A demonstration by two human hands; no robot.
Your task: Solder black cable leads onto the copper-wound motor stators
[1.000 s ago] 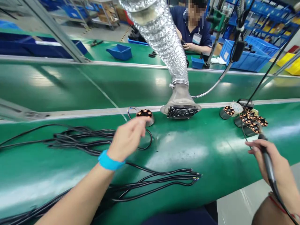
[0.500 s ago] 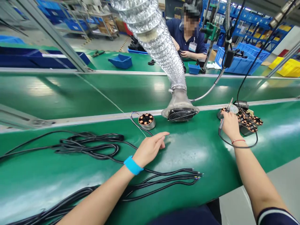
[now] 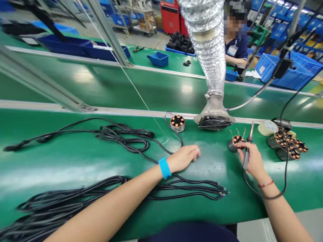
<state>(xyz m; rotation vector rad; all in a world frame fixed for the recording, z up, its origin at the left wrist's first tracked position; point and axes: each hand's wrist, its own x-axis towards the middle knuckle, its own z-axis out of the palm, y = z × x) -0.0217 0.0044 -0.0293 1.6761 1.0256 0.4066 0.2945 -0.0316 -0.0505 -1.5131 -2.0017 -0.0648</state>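
My right hand (image 3: pixel 253 159) holds a soldering iron (image 3: pixel 249 139), its tip pointing up. The thumb and fingers of that hand also grip the rim of a copper-wound motor stator (image 3: pixel 232 145), which has thin leads sticking up. My left hand (image 3: pixel 183 158), with a blue band at the wrist, is closed low over the bench. A thin solder wire (image 3: pixel 137 91) runs down from the upper left to it, and a short end shows past the fingertips. Behind the left hand stands another stator (image 3: pixel 178 124) with a black cable (image 3: pixel 176 134) beside it.
More stators (image 3: pixel 284 143) are grouped at the right. A fume extractor hood (image 3: pixel 214 116) hangs over the bench's back edge. Coiled black cables (image 3: pixel 121 137) and a cable bundle with stripped ends (image 3: pixel 196 190) lie at left and front. A co-worker (image 3: pixel 236 43) sits across the bench.
My right hand has moved left, away from the stator group, bringing one stator along with the soldering iron. The camera view has turned left; my left hand stays closed near the bench.
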